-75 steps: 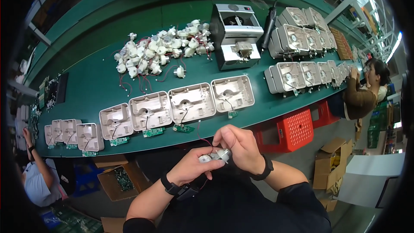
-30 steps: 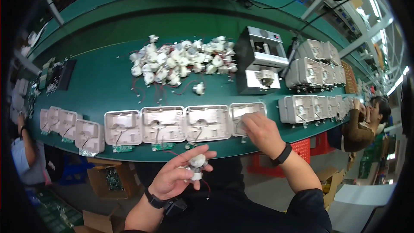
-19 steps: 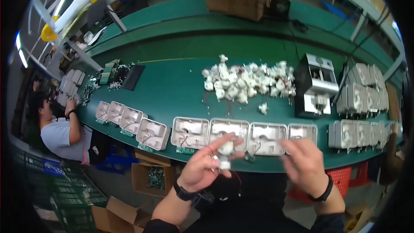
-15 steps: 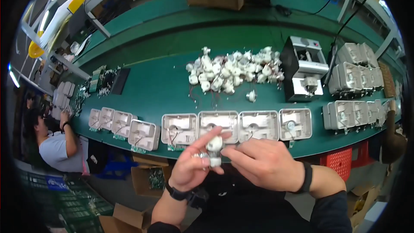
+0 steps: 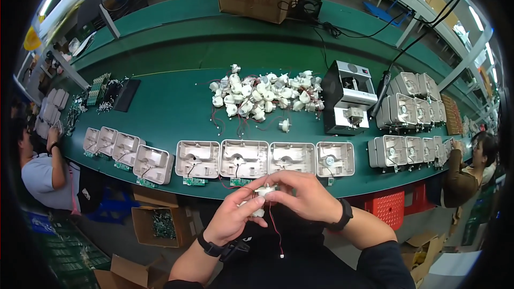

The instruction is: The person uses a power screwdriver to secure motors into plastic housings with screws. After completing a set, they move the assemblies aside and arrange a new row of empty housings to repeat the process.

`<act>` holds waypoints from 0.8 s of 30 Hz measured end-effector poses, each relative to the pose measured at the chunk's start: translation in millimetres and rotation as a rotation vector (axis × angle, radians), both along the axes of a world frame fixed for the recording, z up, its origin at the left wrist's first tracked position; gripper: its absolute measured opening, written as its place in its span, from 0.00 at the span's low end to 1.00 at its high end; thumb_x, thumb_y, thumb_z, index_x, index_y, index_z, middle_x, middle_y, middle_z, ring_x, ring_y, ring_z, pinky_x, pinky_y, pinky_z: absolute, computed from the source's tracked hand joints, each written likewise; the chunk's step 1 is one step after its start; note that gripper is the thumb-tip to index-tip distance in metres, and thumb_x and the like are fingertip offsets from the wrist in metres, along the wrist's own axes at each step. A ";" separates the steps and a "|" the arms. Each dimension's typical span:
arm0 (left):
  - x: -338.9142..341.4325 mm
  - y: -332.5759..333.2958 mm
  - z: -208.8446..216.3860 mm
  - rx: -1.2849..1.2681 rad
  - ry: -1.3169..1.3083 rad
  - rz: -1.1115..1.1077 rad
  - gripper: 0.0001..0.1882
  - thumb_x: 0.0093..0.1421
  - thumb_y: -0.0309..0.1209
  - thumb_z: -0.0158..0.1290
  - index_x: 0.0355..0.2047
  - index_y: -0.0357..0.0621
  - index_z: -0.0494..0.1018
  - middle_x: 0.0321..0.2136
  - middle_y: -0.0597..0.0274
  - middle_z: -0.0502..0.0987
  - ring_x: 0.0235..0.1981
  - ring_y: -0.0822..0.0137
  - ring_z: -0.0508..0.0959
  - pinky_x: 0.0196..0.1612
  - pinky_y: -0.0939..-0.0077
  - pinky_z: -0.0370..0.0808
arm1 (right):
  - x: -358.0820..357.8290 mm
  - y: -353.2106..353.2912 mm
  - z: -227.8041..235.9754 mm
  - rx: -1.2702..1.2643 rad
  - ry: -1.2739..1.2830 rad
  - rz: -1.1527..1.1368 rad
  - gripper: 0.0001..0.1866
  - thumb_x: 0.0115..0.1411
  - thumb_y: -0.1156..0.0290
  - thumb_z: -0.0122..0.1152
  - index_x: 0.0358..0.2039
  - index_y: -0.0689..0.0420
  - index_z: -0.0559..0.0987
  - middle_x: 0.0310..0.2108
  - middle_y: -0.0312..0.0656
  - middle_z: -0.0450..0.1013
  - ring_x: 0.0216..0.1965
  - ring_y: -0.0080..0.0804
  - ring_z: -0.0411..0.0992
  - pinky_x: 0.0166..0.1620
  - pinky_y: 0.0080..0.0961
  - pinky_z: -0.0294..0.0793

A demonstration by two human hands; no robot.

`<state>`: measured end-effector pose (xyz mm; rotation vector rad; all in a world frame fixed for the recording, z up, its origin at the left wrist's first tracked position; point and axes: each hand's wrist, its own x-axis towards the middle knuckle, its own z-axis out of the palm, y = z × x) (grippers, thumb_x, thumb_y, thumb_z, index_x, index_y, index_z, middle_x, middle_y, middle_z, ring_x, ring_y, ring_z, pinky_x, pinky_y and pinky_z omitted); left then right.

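In front of my body, both hands are close together around small white round parts with thin wires. My left hand (image 5: 231, 219) is closed around them, with one white part (image 5: 258, 212) partly showing under its fingers. With thumb and fingers, my right hand (image 5: 310, 197) pinches the upper white part (image 5: 266, 189), which my left fingertips also touch. A red lead (image 5: 276, 227) hangs below my hands and ends in a small white plug. Just beyond stands a row of open light-grey housings (image 5: 245, 147); circuit boards (image 5: 194, 181) hang by wires at the near edge of some.
White parts lie in a heap (image 5: 257, 96), with a single one (image 5: 285, 125) apart. A black-and-silver bench machine (image 5: 350, 99) stands right of it. Stacked housings (image 5: 404, 109) sit farther right, more housings (image 5: 152, 163) at left. Co-workers sit at both ends of the green bench (image 5: 160, 112).
My right hand has closed in on the white part at my left hand. A red lead with its plug now hangs down. The view has shifted, so the bench appears farther left.
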<state>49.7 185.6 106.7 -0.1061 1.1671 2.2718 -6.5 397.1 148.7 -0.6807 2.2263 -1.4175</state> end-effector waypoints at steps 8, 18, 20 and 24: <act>8.9 25.3 -2.5 0.014 -0.152 0.207 0.19 0.72 0.34 0.45 0.59 0.38 0.67 0.39 0.62 0.79 0.36 0.72 0.80 0.30 0.77 0.80 | 14.0 1.9 -9.3 -0.064 0.789 -0.104 0.17 0.54 0.70 0.71 0.43 0.59 0.79 0.36 0.42 0.75 0.27 0.38 0.76 0.33 0.30 0.78; 13.4 29.3 -12.9 -0.004 -0.277 0.152 0.18 0.72 0.35 0.44 0.57 0.37 0.68 0.45 0.55 0.78 0.41 0.66 0.80 0.39 0.69 0.83 | 21.3 11.5 -24.3 0.148 0.947 -0.076 0.17 0.51 0.72 0.72 0.41 0.61 0.78 0.36 0.44 0.75 0.29 0.41 0.77 0.32 0.27 0.79; 10.2 25.5 -9.5 0.003 -0.308 0.171 0.18 0.71 0.33 0.44 0.56 0.36 0.68 0.47 0.53 0.77 0.45 0.63 0.80 0.42 0.67 0.83 | 9.6 17.7 -24.4 0.107 0.822 -0.160 0.17 0.51 0.73 0.71 0.42 0.60 0.78 0.36 0.44 0.76 0.29 0.41 0.77 0.32 0.29 0.78; 6.2 -4.2 -13.5 0.318 -0.437 0.221 0.19 0.66 0.25 0.42 0.57 0.35 0.68 0.56 0.47 0.71 0.60 0.50 0.71 0.55 0.58 0.79 | -21.9 27.1 -41.3 0.255 0.745 -0.183 0.16 0.52 0.74 0.70 0.42 0.60 0.79 0.36 0.43 0.76 0.33 0.42 0.76 0.34 0.32 0.78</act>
